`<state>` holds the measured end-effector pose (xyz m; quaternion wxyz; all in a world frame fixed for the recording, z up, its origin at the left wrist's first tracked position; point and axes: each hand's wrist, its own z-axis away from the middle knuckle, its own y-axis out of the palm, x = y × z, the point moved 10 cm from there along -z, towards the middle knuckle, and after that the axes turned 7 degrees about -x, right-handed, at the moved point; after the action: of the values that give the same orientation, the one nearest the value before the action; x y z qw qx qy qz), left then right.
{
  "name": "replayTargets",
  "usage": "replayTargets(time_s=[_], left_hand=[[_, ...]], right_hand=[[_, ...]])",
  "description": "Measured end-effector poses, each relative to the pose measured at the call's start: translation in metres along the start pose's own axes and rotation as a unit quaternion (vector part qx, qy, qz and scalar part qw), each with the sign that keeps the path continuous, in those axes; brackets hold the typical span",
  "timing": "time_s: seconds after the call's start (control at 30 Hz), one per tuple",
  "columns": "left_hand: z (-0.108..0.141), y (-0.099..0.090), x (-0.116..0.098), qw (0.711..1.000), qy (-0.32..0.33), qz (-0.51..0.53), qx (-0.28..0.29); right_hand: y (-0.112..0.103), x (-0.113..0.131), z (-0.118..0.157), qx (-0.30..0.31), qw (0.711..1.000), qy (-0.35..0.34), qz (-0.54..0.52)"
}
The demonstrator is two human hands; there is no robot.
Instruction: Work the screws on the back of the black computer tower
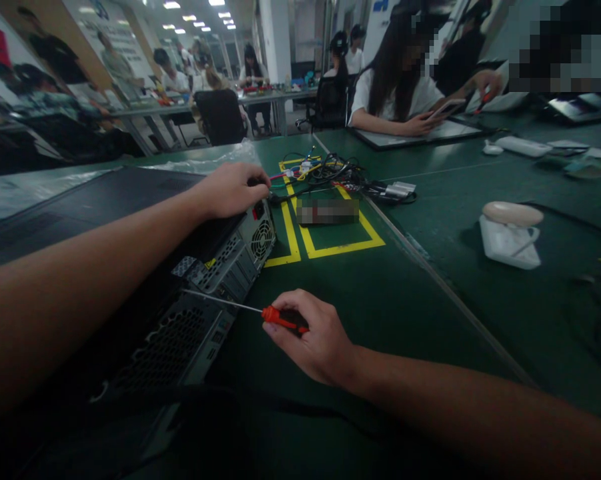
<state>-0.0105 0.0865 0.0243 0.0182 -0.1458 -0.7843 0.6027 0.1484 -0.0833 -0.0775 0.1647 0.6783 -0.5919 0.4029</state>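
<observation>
A black desktop computer case (145, 183) lies on its side at the left, its metal rear panel (233, 263) with vents and ports turned towards me. My left hand (238, 190) grips the far corner of the case with curled fingers, above the power supply's fan grille (262, 239). My right hand (313, 333) is closed around the red handle of a screwdriver (278, 316). Its long thin shaft points left, and the tip meets the rear panel near the slot covers, as far as I can see. Whether a screw sits under the tip is too small to tell.
On the green table, yellow tape (340, 250) marks rectangles. Beyond my left hand lies a tangle of cables (330, 170). A white box with a beige lid (511, 233) stands at the right. Clear plastic wrap (205, 160) lies behind the case. A person (400, 87) sits across, holding a phone.
</observation>
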Motion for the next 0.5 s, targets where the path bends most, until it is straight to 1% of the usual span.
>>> replayTargets(time_s=[0.1,0.37,0.5], left_hand=[[-0.0001,0.0009,0.0,1.0,-0.001,0.0,0.006],[0.0001,0.0003,0.0002,1.0,0.0,-0.002,-0.001],[-0.0002,0.0005,0.0001,1.0,0.0,-0.009,0.007]], right_hand=[[0.0002,-0.0013,0.0008,0.001,1.0,0.005,0.003],[0.0008,-0.0022,0.0004,0.006,1.0,0.011,0.0],[0.0016,-0.0022,-0.0001,0.011,1.0,0.015,-0.005]])
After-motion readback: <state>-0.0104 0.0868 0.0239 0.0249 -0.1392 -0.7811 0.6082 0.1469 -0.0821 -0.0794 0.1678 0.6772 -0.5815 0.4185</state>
